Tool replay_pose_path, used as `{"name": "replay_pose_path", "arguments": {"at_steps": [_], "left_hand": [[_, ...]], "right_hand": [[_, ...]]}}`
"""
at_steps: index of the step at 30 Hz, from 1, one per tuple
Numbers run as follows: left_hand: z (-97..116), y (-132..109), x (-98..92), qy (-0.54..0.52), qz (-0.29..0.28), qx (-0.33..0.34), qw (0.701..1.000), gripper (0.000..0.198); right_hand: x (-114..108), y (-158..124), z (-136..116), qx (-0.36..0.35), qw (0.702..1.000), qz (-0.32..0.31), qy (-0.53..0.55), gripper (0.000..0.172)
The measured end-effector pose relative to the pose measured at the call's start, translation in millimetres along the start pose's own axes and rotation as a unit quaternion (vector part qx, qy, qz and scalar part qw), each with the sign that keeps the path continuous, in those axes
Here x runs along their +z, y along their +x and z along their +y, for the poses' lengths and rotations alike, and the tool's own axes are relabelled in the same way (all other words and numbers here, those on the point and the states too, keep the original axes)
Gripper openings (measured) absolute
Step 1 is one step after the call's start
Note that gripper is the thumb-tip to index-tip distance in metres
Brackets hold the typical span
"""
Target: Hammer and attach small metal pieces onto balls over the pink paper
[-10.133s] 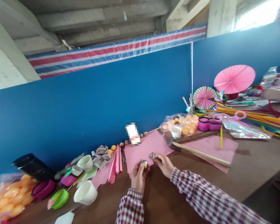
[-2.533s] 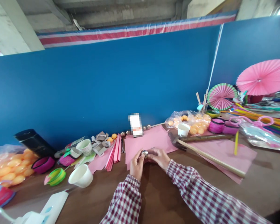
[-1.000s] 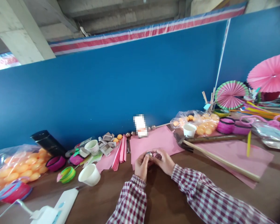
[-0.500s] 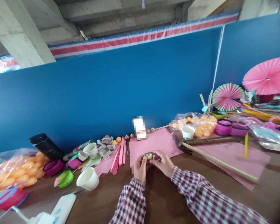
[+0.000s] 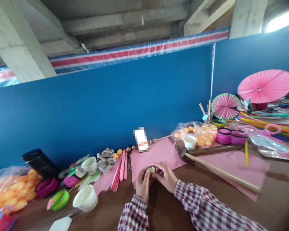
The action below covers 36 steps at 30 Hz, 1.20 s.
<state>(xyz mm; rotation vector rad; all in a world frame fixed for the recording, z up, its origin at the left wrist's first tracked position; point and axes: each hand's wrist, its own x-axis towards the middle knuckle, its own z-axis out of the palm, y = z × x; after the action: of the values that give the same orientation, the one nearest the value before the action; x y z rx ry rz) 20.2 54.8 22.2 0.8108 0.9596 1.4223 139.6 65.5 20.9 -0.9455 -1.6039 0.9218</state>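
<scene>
A small ball (image 5: 152, 169), orange under shiny silver foil, is pinched between both my hands just above the brown table (image 5: 274, 192). My left hand (image 5: 142, 183) has its fingers curled round the ball from the left. From the right, my right hand (image 5: 167, 176) closes its fingertips on it. Both hands hover at the near edge of a pink paper sheet (image 5: 154, 153). Checked red-and-white sleeves cover both forearms.
A hammer with a long wooden handle (image 5: 219, 171) lies on pink paper to the right. White cups (image 5: 85, 199) (image 5: 190, 141), bags of orange balls (image 5: 201, 131) (image 5: 7, 192), a black can (image 5: 39, 163), folded pink strips (image 5: 120, 170), paper fans (image 5: 265, 86) and coloured pipe cleaners (image 5: 267, 123) line the blue wall.
The camera has tipped and shifted a little. My hands stay together on the ball, turning it slightly; nothing on the table has moved.
</scene>
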Motion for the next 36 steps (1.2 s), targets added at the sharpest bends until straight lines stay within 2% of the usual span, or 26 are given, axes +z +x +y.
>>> {"name": "replay_pose_path", "arguments": {"at_steps": [3, 7, 10, 14, 18, 22, 26, 33, 36], "left_hand": [[1.4, -2.0, 1.7, 0.003, -0.002, 0.0, 1.0, 0.035], [7.2, -6.5, 3.1, -0.002, -0.022, 0.0, 1.0, 0.033], [9.4, -7.7, 2.7, 0.006, -0.025, 0.002, 1.0, 0.034], [6.4, -5.4, 1.0, -0.024, -0.029, 0.0, 0.999, 0.036], [2.4, -3.7, 0.9, -0.049, -0.046, -0.004, 0.998, 0.038], [0.3, -4.0, 1.6, -0.031, -0.068, 0.003, 0.997, 0.033], [-1.4, -3.7, 1.3, -0.023, -0.052, 0.02, 0.998, 0.031], [1.0, -6.2, 1.7, -0.081, -0.03, -0.01, 0.996, 0.028], [2.4, -5.3, 1.3, -0.085, -0.023, -0.019, 0.996, 0.029]], "right_hand": [[0.8, 0.0, 0.8, 0.021, 1.0, 0.016, 0.015, 0.042], [0.6, 0.1, 0.1, 0.026, 0.999, 0.011, 0.025, 0.03], [-0.3, 0.1, -1.9, 0.007, 1.0, -0.013, 0.02, 0.031], [-1.0, 0.6, -1.6, -0.019, 1.0, -0.006, -0.003, 0.034], [-0.7, 1.0, 2.4, 0.009, 1.0, 0.004, 0.003, 0.038], [-1.8, 1.2, 1.7, 0.012, 1.0, 0.007, -0.004, 0.031], [-3.9, 1.8, -2.9, 0.001, 1.0, 0.011, -0.022, 0.03], [-1.5, -0.4, -6.1, -0.014, 1.0, -0.001, -0.014, 0.037], [-9.4, 2.4, -8.5, -0.028, 0.999, -0.017, -0.022, 0.04]]}}
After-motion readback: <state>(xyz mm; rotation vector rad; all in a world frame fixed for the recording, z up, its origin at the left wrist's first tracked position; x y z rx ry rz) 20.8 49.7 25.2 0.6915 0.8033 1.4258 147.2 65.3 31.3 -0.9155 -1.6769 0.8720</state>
